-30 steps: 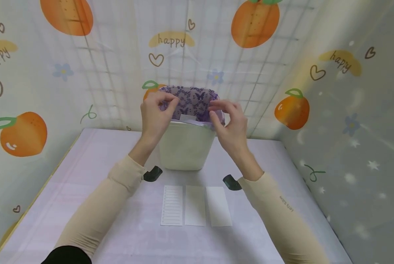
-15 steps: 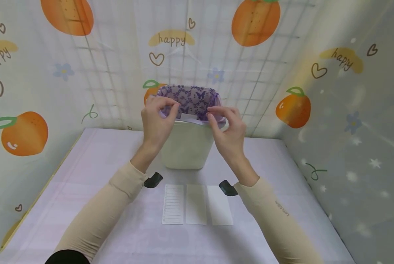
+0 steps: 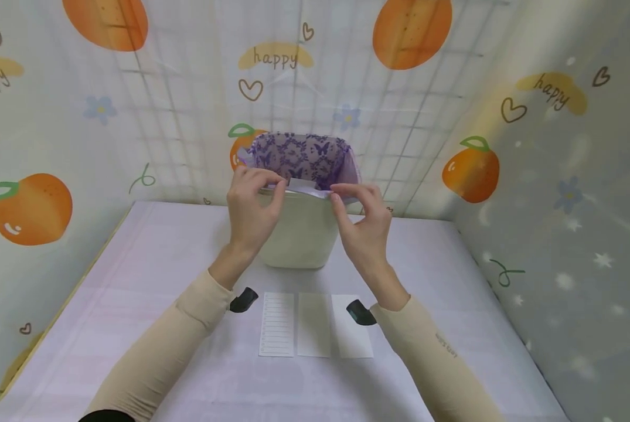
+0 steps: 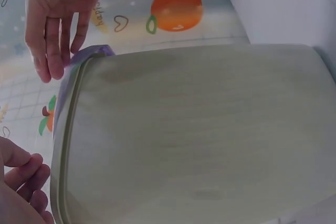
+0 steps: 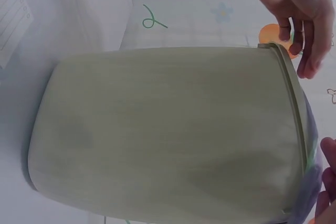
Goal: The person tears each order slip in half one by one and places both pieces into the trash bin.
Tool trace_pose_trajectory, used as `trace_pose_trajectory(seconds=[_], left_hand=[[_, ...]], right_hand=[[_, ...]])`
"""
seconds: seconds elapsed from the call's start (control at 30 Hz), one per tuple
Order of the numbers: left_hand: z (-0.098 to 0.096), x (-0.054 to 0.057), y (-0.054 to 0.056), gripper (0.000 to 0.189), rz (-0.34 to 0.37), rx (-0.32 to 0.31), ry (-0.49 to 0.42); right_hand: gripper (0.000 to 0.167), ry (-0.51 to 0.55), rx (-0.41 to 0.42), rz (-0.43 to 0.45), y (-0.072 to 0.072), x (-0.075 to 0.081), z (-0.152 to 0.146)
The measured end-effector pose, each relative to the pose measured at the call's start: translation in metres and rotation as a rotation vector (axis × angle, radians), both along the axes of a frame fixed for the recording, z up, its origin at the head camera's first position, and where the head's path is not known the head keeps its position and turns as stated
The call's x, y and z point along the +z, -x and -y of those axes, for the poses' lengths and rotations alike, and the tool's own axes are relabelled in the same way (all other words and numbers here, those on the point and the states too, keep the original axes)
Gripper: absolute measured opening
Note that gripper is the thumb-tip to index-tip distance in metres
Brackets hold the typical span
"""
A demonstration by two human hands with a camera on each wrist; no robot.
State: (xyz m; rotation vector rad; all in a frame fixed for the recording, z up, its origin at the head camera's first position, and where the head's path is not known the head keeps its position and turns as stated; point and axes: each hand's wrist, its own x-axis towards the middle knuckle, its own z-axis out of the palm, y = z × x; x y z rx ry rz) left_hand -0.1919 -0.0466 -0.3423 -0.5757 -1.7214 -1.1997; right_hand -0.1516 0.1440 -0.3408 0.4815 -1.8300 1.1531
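Note:
A pale green bin [image 3: 300, 231] stands upright at the back of the table, lined with a purple butterfly-patterned garbage bag [image 3: 293, 153]. My left hand [image 3: 254, 202] pinches the bag's near edge, thumb against index finger, at the left of the front rim. At the right of that rim my right hand [image 3: 366, 217] pinches the same edge. Between them a strip of bag folds over the rim. Most of the bin wall [image 4: 184, 129] fills the left wrist view. In the right wrist view, purple film [image 5: 310, 182] hangs over the rim beside my right fingers.
Three narrow paper slips lie in a row in front of the bin: a lined one [image 3: 277, 325], a plain one [image 3: 313, 325] and another plain one [image 3: 353, 337]. A cloth printed with oranges [image 3: 470, 173] hangs behind the table [image 3: 172, 246]. A white tab [image 3: 301, 183] shows inside the bag.
Both hands have come down and toward the near rim from above the opening, uncovering more of the bag's patterned far side. The bin and paper slips stay in place.

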Motion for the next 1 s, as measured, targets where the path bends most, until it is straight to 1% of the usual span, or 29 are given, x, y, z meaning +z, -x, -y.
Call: trace_pose_trajectory(seconds=[0.17, 0.27, 0.4, 0.5, 0.6, 0.7, 0.8, 0.93, 1.0], left_hand=[[0.002, -0.008, 0.0, 0.008, 0.016, -0.001, -0.004], [0.002, -0.012, -0.001, 0.008, 0.015, -0.007, -0.022], [0.002, -0.017, -0.004, 0.007, 0.017, -0.019, -0.034], [0.003, -0.022, -0.006, 0.007, 0.02, -0.022, -0.035], [0.002, -0.028, -0.008, 0.007, 0.019, -0.017, -0.038], [0.001, -0.035, -0.009, 0.007, 0.013, -0.012, -0.037], [0.0, -0.04, -0.01, 0.006, 0.013, -0.02, -0.03], [0.0, -0.043, -0.009, 0.006, 0.021, -0.031, -0.03], [0.0, -0.045, -0.008, 0.005, 0.027, -0.035, -0.03]], right_hand=[[0.013, -0.005, -0.02, -0.032, -0.005, -0.001, 0.004], [0.014, -0.009, 0.0, -0.045, -0.008, -0.004, 0.005], [0.014, -0.005, 0.036, -0.032, -0.003, -0.017, 0.002], [0.014, -0.002, 0.04, -0.006, 0.003, -0.03, -0.002], [0.016, -0.015, 0.039, 0.02, 0.003, -0.039, -0.005], [0.016, -0.03, 0.038, 0.035, 0.001, -0.044, -0.004], [0.016, -0.028, 0.036, 0.036, -0.002, -0.044, -0.001], [0.014, -0.016, 0.036, 0.031, -0.011, -0.037, 0.007], [0.014, -0.008, 0.035, 0.034, -0.015, -0.036, 0.011]])
